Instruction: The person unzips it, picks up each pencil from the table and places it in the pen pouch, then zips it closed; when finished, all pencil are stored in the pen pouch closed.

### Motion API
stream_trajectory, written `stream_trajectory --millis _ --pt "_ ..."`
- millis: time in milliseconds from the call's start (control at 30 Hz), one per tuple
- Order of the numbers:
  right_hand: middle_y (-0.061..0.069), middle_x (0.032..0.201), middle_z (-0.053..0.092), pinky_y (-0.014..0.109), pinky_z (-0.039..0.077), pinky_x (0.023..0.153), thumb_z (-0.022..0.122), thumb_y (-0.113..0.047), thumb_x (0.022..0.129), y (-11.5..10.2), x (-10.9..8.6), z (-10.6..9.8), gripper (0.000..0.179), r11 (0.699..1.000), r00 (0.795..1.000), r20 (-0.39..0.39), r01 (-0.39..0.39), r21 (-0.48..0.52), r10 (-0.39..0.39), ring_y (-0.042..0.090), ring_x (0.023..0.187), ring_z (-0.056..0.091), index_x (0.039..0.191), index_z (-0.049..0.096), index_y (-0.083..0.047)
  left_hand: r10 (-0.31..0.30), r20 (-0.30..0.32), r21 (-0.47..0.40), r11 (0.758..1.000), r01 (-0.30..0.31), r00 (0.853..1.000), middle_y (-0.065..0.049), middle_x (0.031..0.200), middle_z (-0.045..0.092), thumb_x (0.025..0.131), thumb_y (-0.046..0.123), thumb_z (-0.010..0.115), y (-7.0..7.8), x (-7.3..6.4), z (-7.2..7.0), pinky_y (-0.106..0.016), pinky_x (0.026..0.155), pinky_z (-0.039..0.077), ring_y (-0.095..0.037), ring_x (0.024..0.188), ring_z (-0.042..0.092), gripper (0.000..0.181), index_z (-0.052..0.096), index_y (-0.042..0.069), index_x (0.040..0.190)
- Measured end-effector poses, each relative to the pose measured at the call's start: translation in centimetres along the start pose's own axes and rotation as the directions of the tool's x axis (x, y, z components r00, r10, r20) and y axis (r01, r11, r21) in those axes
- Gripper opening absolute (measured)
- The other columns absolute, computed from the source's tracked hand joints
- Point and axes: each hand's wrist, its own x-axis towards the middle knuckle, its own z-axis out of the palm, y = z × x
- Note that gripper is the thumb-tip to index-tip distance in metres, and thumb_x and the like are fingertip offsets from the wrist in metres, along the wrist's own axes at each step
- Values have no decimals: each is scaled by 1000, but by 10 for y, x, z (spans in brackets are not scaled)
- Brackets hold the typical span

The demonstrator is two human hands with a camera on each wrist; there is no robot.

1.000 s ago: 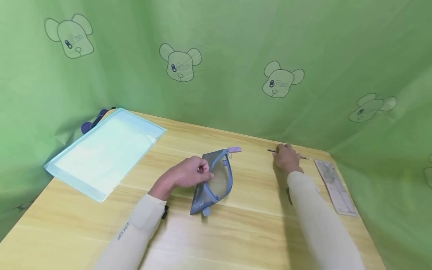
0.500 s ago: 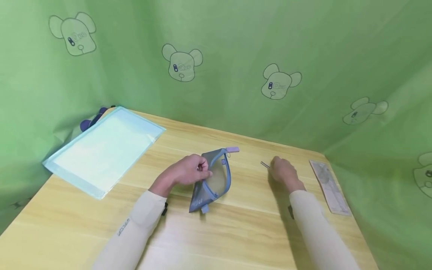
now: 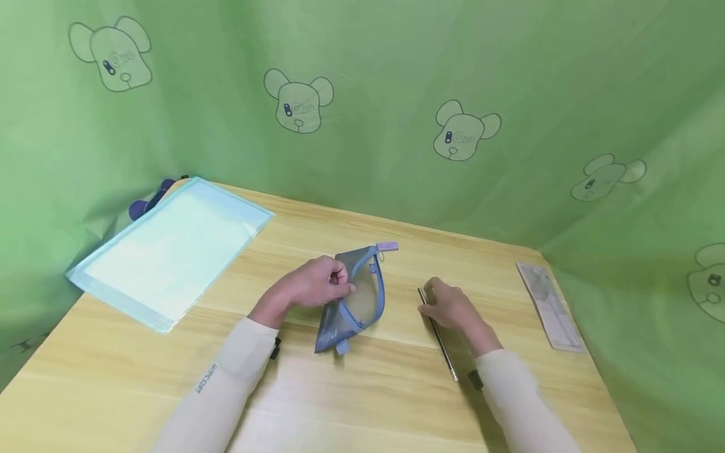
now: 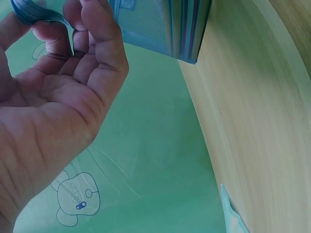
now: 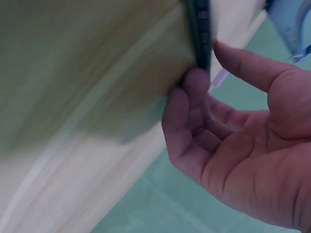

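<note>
My left hand (image 3: pixel 314 283) pinches the near edge of a blue-grey mesh pencil pouch (image 3: pixel 334 327) in the head view. The pouch stands unzipped, its mouth gaping to the right. In the left wrist view the teal zipper band (image 4: pixel 36 12) runs between the thumb and fingers (image 4: pixel 104 39). Right of the pouch, my right hand (image 3: pixel 453 307) holds a thin dark pencil (image 3: pixel 443 346) slantwise; whether it is one or two side by side, I cannot tell. Close up in the right wrist view, the pencil (image 5: pixel 200 34) sits at the fingertips, with the thumb (image 5: pixel 243 65) beside it.
A light-blue-edged document folder (image 3: pixel 170 251) lies on the left of the wooden table (image 3: pixel 362 402). On the right edge lies a flat pale packet (image 3: pixel 552 308). A lilac tag (image 3: pixel 387 246) hangs from the pouch. Green curtain (image 3: pixel 362 170) surrounds the table; something dark purple (image 3: pixel 138 209) shows behind the folder.
My right hand has lifted the pencil from near the table's back edge and brought it nearer and leftward, turning it from crosswise to slanting. The left hand keeps its pinch on the pouch.
</note>
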Motion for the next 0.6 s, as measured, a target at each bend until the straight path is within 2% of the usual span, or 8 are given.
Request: stream_trajectory --millis 100,233,300,400,467,600 --pt "34 132 67 59 59 99 76 -18 100 -13 -13 4 56 1000 1000 26 -9 0 9 42 114 69 144 49 2 0 0 -1 1000 0 1000 3 78 54 103 16 70 0 0 0 -23 64 44 -11 70 50 26 58 13 80" --pt "24 107 70 45 59 77 80 -16 96 -26 -30 11 60 1000 998 48 -28 8 27 31 89 67 144 48 1 4 3 -2 1000 -4 1000 3 77 54 103 16 70 2 0 0 -23 64 44 -11 69 49 26 57 13 80" --pt "16 91 65 37 53 66 79 -12 96 -31 -37 15 59 999 998 56 -32 17 31 24 74 60 144 48 1 6 3 0 1000 -6 1000 3 77 54 103 16 70 3 0 0 -23 64 44 -11 69 49 26 57 13 80" --pt "6 74 52 30 44 58 76 -7 96 -37 -44 21 56 999 998 57 -29 29 27 18 61 48 144 47 0 0 2 1 1000 0 1000 3 78 54 103 16 70 4 0 0 -23 64 44 -11 70 50 26 57 12 81" --pt "1 69 45 27 40 56 74 -4 97 -40 -46 24 54 999 998 51 -23 31 22 15 57 42 144 48 -1 -4 1 3 1000 4 1000 2 78 55 104 17 70 4 0 0 -24 64 44 -12 70 50 26 58 12 81" --pt "0 67 43 26 37 54 74 -4 96 -42 -46 28 51 998 999 28 -19 57 17 14 56 40 141 50 -4 -8 -3 5 1000 8 1000 2 78 55 104 17 70 3 0 1 -24 64 44 -12 70 50 26 59 13 80"
